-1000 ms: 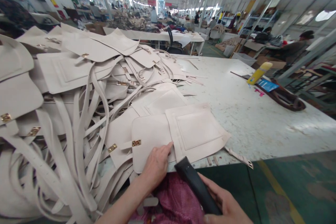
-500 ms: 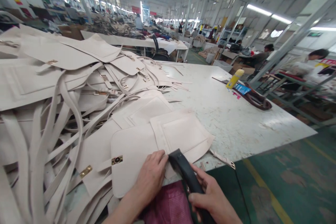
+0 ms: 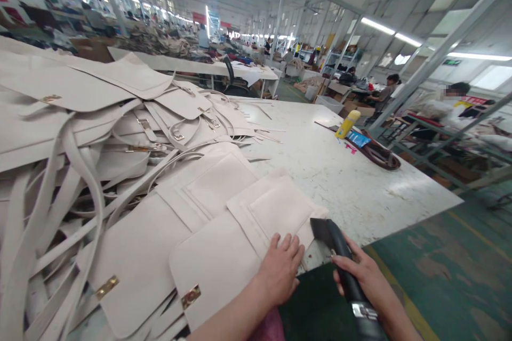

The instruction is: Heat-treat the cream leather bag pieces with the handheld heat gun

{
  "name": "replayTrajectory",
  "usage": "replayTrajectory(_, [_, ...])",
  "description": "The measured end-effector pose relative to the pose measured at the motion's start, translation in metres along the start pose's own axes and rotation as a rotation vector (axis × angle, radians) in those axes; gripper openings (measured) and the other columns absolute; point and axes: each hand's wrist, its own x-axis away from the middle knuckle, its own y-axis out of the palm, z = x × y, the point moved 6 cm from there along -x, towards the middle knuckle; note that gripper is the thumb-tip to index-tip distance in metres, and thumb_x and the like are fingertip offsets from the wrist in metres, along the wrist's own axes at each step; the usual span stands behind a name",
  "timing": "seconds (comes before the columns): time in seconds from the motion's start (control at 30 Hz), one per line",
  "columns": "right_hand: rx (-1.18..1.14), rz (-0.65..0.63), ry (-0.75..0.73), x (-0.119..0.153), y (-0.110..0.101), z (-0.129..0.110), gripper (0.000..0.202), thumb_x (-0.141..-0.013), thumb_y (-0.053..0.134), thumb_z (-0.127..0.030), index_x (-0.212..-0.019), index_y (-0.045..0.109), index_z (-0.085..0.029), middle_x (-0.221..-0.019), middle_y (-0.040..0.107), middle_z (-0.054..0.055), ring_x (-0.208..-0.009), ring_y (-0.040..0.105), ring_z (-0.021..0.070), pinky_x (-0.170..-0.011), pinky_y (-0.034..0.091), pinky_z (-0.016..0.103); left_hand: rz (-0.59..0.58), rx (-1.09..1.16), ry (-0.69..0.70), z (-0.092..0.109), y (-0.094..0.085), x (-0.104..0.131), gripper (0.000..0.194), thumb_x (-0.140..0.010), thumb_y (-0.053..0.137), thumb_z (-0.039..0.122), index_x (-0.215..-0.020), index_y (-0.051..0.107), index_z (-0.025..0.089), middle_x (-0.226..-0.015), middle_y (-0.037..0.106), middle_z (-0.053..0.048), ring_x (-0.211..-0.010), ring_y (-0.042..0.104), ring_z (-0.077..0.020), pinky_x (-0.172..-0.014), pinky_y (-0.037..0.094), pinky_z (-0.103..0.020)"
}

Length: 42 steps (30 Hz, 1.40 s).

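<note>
One pale bag (image 3: 240,245) at near edge of counter (image 3: 372,200); left hand (image 3: 280,272) laid on it, fingers (image 3: 285,242) slightly spread; right hand (image 3: 360,272) wrapped round black tool (image 3: 341,242), tip (image 3: 320,228) over bag's right edge, contact unclear; heaped bags (image 3: 92,88) and straps (image 3: 83,162) left; yellow bottle (image 3: 348,124) far right

view: head | from: wearer's head | faces: forward, down | near: hands (image 3: 281,270) | mid: table (image 3: 312,152) | far: workshop hall (image 3: 256,0)
</note>
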Motion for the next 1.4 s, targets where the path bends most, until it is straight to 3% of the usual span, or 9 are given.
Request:
replayTrajectory(0.2, [-0.027,0.06,-0.01,-0.048,-0.012,-0.033,0.078,-0.063,0.065,-0.03,-0.132,0.031,-0.018,-0.054,0.061,-0.003,-0.038,0.057,0.0171,-0.033,0.046,0.027,-0.017,-0.065,0.008,0.0,0.008,0.001,0.063,-0.081,0.045,0.04,-0.134,0.024,0.014,-0.14,0.025,-0.015,-0.125,0.023,-0.0291,-0.101,0.015,-0.048])
replayTrajectory(0.3, [-0.008,0.124,-0.069,-0.059,-0.022,-0.053,0.08,-0.064,0.065,-0.027,-0.134,0.027,-0.018,-0.053,0.059,-0.004,-0.041,0.058,0.0172,-0.035,0.047,0.027,-0.067,-0.095,0.031,0.001,0.007,0.005,0.069,-0.076,0.051,0.038,-0.133,0.024,0.011,-0.139,0.025,-0.017,-0.124,0.023,-0.0301,-0.1,0.016,-0.049])
replayTrajectory(0.43, [0.03,0.085,-0.097,-0.034,-0.027,-0.066,0.084,-0.065,0.065,-0.029,-0.136,0.021,-0.022,-0.047,0.06,-0.005,-0.037,0.057,0.0182,-0.036,0.046,0.027,-0.087,-0.051,0.052,-0.004,0.001,0.022,0.057,-0.074,0.054,0.03,-0.125,0.038,0.011,-0.13,0.039,-0.015,-0.116,0.034,-0.0261,-0.098,0.022,-0.044])
replayTrajectory(0.57, [0.06,-0.156,-0.054,0.012,-0.008,-0.058,0.088,-0.067,0.062,-0.032,-0.138,0.012,-0.021,-0.047,0.061,-0.004,-0.033,0.054,0.0162,-0.032,0.042,0.024,-0.112,-0.005,0.016,-0.012,-0.005,0.043,0.019,-0.079,0.049,0.018,-0.095,0.057,0.016,-0.101,0.056,-0.008,-0.093,0.048,-0.02,-0.085,0.034,-0.037])
replayTrajectory(0.67, [0.071,-0.268,0.029,0.032,0.004,-0.042,0.087,-0.067,0.061,-0.03,-0.138,0.011,-0.019,-0.048,0.059,-0.004,-0.034,0.054,0.0136,-0.031,0.043,0.021,-0.186,-0.043,-0.058,-0.009,0.0,0.044,0.014,-0.08,0.048,0.019,-0.081,0.062,0.014,-0.088,0.058,-0.01,-0.087,0.049,-0.0227,-0.078,0.036,-0.039])
replayTrajectory(0.77, [0.084,-0.259,0.083,0.031,0.003,-0.029,0.083,-0.067,0.059,-0.028,-0.137,0.016,-0.018,-0.046,0.058,-0.005,-0.034,0.054,0.0129,-0.03,0.044,0.019,-0.117,-0.041,-0.143,0.001,0.004,0.024,0.027,-0.076,0.053,0.029,-0.096,0.06,0.014,-0.102,0.056,-0.014,-0.097,0.046,-0.028,-0.083,0.033,-0.045])
replayTrajectory(0.93, [0.038,-0.238,0.082,0.01,-0.007,-0.028,0.073,-0.068,0.056,-0.025,-0.133,0.023,-0.017,-0.053,0.059,-0.003,-0.035,0.055,0.0131,-0.029,0.044,0.019,0.023,-0.004,0.005,0.021,0.012,-0.016,0.07,-0.075,0.049,0.032,-0.135,0.02,0.012,-0.14,0.024,-0.015,-0.121,0.027,-0.029,-0.093,0.026,-0.046])
replayTrajectory(1.13, [0.052,-0.246,0.092,-0.026,-0.007,-0.042,0.071,-0.067,0.058,-0.023,-0.131,0.027,-0.021,-0.061,0.06,-0.002,-0.042,0.059,0.0156,-0.033,0.047,0.022,0.009,-0.044,0.015,0.016,0.014,-0.018,0.061,-0.079,0.041,0.029,-0.134,0.022,0.011,-0.142,0.021,-0.013,-0.12,0.028,-0.0275,-0.09,0.028,-0.042])
replayTrajectory(1.4, [0.093,-0.317,0.08,-0.018,-0.017,-0.049,0.063,-0.067,0.056,-0.017,-0.127,0.038,-0.02,-0.063,0.062,0.001,-0.041,0.059,0.0153,-0.029,0.04,0.018,0.022,0.014,0.034,0.014,0.015,-0.014,0.059,-0.077,0.042,0.027,-0.133,0.026,0.015,-0.141,0.025,-0.009,-0.117,0.03,-0.0268,-0.091,0.026,-0.041])
